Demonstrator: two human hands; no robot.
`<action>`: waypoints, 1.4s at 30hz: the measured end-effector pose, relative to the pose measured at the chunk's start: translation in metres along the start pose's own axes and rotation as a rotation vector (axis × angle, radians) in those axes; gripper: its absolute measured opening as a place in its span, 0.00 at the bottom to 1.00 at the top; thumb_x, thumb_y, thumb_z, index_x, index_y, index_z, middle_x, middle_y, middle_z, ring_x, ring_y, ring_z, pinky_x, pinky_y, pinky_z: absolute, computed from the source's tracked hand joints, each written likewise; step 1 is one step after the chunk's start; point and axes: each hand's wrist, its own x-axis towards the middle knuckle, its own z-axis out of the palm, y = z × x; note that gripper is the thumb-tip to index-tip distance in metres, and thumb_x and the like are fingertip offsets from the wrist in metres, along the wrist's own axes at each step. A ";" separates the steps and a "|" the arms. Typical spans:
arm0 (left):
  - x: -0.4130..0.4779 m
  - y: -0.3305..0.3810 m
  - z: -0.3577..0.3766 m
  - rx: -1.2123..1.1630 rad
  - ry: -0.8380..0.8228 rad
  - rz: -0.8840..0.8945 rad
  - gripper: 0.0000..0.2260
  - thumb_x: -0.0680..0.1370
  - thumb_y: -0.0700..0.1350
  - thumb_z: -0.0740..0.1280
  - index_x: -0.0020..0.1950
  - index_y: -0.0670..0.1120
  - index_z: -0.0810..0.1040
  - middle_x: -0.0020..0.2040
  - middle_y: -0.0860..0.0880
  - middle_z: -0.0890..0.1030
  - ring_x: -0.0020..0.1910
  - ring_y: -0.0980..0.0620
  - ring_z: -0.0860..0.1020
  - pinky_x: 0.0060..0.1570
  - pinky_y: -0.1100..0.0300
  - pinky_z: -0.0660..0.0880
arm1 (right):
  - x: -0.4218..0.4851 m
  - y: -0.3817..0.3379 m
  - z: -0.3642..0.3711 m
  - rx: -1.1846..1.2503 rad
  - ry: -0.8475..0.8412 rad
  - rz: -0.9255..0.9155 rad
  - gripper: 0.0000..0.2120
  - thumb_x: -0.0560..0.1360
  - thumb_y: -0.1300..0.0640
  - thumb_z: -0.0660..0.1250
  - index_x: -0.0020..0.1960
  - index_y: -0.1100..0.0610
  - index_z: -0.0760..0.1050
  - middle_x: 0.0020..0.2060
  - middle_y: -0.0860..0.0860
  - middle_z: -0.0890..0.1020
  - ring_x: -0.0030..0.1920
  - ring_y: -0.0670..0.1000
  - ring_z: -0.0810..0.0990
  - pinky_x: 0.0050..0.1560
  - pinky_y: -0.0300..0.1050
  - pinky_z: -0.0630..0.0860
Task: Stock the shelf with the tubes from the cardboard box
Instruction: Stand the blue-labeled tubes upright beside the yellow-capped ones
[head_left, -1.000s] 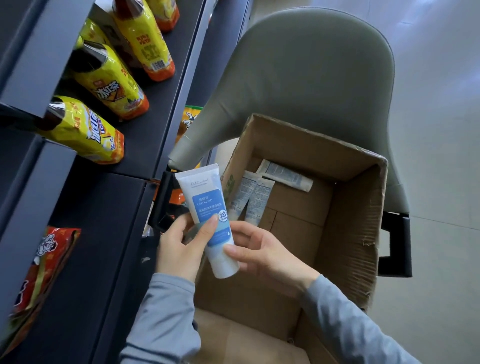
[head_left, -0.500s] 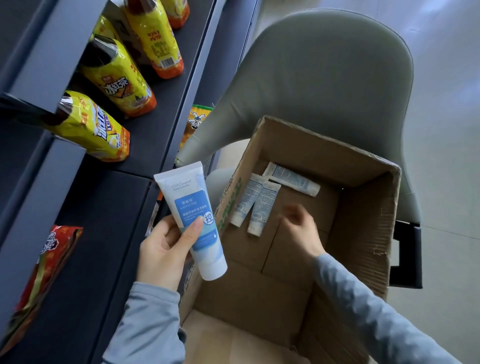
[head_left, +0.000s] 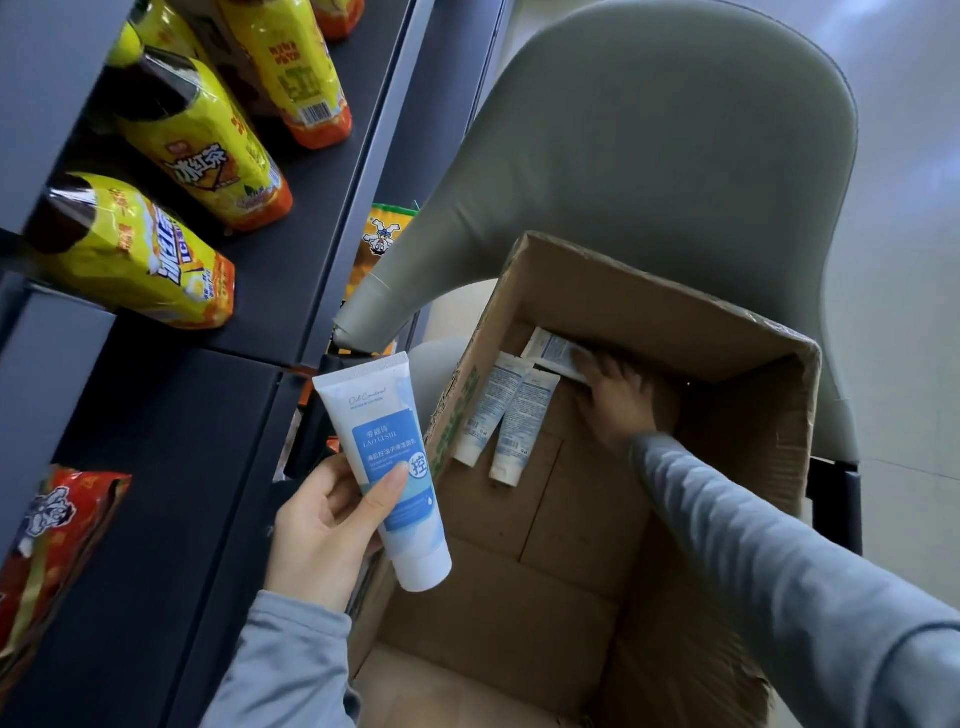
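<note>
My left hand (head_left: 324, 525) grips a white and blue tube (head_left: 387, 457), cap end down, just left of the open cardboard box (head_left: 753, 467). My right hand (head_left: 618, 400) reaches deep into the box, its fingertips on a small pale tube (head_left: 550, 349) lying at the far wall; whether the fingers grip it is unclear. Two more small tubes (head_left: 506, 421) lie side by side on the box floor, left of that hand. The dark shelf (head_left: 171, 441) runs along the left.
Yellow iced-tea bottles (head_left: 192, 140) lie on the upper shelf board. A red snack bag (head_left: 47, 545) sits on the lower board at the left edge. The box rests on a grey-green chair (head_left: 649, 156). Another snack packet (head_left: 382, 239) shows between shelf and chair.
My right hand let go of the blue tube and moved forward into the box to the far tube. My left hand carried the blue tube slightly left, out over the box's edge.
</note>
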 end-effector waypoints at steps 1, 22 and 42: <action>0.001 0.001 0.001 -0.013 -0.003 0.000 0.11 0.64 0.44 0.69 0.46 0.47 0.78 0.40 0.53 0.85 0.38 0.57 0.83 0.34 0.63 0.80 | 0.003 0.001 0.001 -0.038 0.009 -0.001 0.30 0.79 0.57 0.59 0.76 0.45 0.52 0.73 0.55 0.60 0.71 0.60 0.59 0.68 0.59 0.59; -0.035 -0.013 -0.017 -0.024 0.043 0.041 0.08 0.67 0.42 0.69 0.46 0.48 0.78 0.38 0.55 0.85 0.37 0.59 0.82 0.34 0.61 0.80 | -0.021 -0.001 0.013 0.059 0.050 0.065 0.26 0.75 0.51 0.65 0.72 0.52 0.62 0.64 0.58 0.71 0.62 0.62 0.71 0.56 0.54 0.71; -0.209 0.025 -0.075 -0.200 0.171 0.262 0.04 0.73 0.39 0.67 0.46 0.46 0.78 0.36 0.53 0.84 0.34 0.57 0.82 0.30 0.63 0.78 | -0.273 -0.061 -0.079 1.705 -0.459 -0.159 0.15 0.72 0.55 0.66 0.58 0.53 0.77 0.49 0.54 0.84 0.44 0.51 0.85 0.37 0.46 0.82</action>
